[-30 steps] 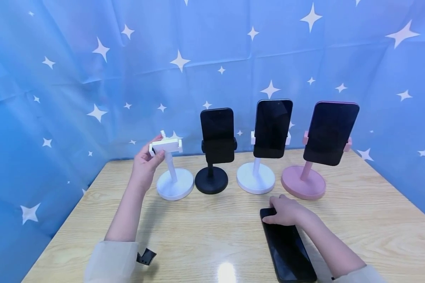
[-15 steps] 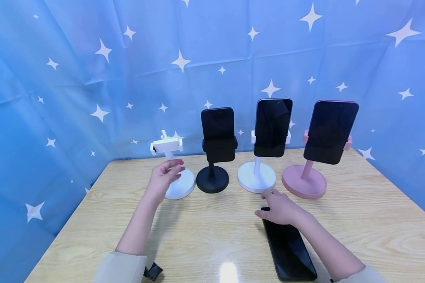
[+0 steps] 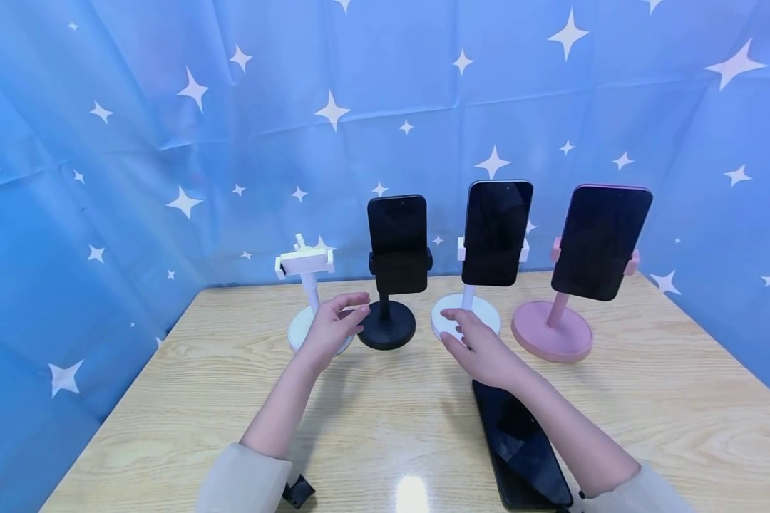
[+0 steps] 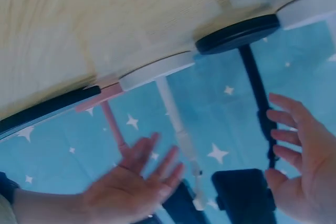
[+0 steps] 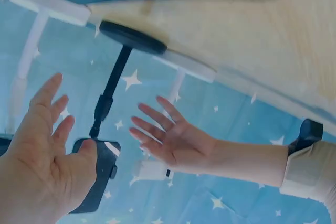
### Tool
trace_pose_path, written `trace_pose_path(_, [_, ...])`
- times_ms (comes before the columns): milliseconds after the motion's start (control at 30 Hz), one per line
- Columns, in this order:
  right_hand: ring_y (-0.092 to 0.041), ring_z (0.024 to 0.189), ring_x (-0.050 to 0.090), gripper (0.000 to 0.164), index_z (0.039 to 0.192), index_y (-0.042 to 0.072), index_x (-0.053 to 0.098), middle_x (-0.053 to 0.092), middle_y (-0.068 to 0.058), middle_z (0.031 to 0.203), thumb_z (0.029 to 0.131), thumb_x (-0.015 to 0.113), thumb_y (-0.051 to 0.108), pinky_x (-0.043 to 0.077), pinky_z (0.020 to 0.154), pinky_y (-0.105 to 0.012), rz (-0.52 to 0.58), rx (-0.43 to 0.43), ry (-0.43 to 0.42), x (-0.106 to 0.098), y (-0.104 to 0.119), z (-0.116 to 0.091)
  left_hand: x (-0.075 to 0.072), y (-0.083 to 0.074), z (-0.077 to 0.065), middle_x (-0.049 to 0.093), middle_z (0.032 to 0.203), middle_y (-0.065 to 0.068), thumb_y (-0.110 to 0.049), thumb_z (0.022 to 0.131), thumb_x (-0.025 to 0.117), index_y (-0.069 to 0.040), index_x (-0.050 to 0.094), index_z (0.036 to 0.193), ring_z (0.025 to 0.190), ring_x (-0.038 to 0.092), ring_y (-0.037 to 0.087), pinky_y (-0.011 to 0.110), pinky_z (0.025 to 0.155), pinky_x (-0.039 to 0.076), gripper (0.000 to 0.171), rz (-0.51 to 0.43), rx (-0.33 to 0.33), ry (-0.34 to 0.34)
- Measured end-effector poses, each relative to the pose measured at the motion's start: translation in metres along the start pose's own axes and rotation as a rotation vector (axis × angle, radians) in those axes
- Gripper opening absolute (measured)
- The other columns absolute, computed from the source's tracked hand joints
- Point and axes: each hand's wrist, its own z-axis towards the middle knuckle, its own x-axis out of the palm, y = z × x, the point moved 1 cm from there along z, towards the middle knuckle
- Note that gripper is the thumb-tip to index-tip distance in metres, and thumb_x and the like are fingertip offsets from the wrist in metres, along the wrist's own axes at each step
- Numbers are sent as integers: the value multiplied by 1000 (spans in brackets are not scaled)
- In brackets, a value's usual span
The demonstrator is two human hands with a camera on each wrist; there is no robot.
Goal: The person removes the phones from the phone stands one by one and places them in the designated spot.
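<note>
Blue cloth [image 3: 263,164] with white four-pointed stars fills the upper part and the sides of the head frame, and below it spreads a pale wooden table [image 3: 167,427] with visible grain. Along the back of this table, at the right, a pink round-based phone stand [image 3: 548,331] carries a dark-screened phone with pink edge [image 3: 602,242], which leans a little. Next, right of the centre, a white round-based phone stand [image 3: 485,313] bears a dark-screened phone with silvery edge [image 3: 497,231]. In the middle, a black round-based phone stand [image 3: 387,328] carries a fully black phone [image 3: 398,242]. Left of it is a white stand with a crosswise clamp [image 3: 304,262]. One large black rectangular phone [image 3: 520,449] lies flat on the table at the lower right, partly hidden by the forearm. The right hand [image 3: 481,349] overlaps the base of the middle white stand, near the upper end of the lying phone; its fingers are free and slightly bent. The left hand [image 3: 336,328], near the centre, overlaps the base of the left white stand; its fingers are also free, gently curved towards the black stand, but I cannot tell how near. Smallest, a black block [image 3: 298,491] sits at the left sleeve [image 3: 244,481], at the bottom of the frame.
</note>
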Motion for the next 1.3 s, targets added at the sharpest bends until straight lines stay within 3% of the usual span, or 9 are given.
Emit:
trace_pose_path(167, [-40, 117, 46, 43, 134, -10, 30, 38, -26, 135, 97, 41, 11, 40, 95, -49, 111, -44, -64, -2, 13, 15, 10, -9, 5, 47, 132, 18, -9, 93, 52, 2, 45, 131, 117, 50, 30, 41, 89, 46, 40, -61, 30, -40])
trace_pose_path(400, [-38, 120, 45, 47, 138, -6, 25, 37, -26, 136, 98, 40, 12, 38, 97, -49, 201, -17, -162, -7, 27, 33, 17, -25, 14, 43, 133, 18, -7, 93, 50, 1, 37, 137, 118, 49, 30, 41, 91, 45, 46, -195, 119, -69])
trace_pose_path(700, [-35, 123, 42, 48, 139, -6, 23, 33, -24, 140, 98, 37, 11, 38, 99, -46, 271, 19, -241, -11, 39, 47, 22, -34, 22, 46, 131, 17, -10, 94, 51, -3, 39, 137, 116, 50, 26, 41, 90, 46, 45, -164, 143, -90])
trace_pose_path(933, [-33, 125, 41, 45, 140, -4, 25, 33, -24, 141, 98, 35, 11, 37, 100, -45, 273, 39, -279, -13, 42, 56, 21, -36, 25, 57, 110, 19, -7, 94, 48, 3, 48, 128, 91, 57, 12, 39, 86, 49, 35, -141, 185, -108])
trace_pose_path(1300, [-34, 125, 40, 44, 139, -6, 27, 33, -24, 141, 97, 34, 5, 35, 102, -43, 283, 65, -251, -19, 40, 71, 22, -41, 28, 56, 109, 14, -6, 95, 46, -1, 49, 127, 85, 59, 12, 34, 75, 53, 33, -173, 124, -88])
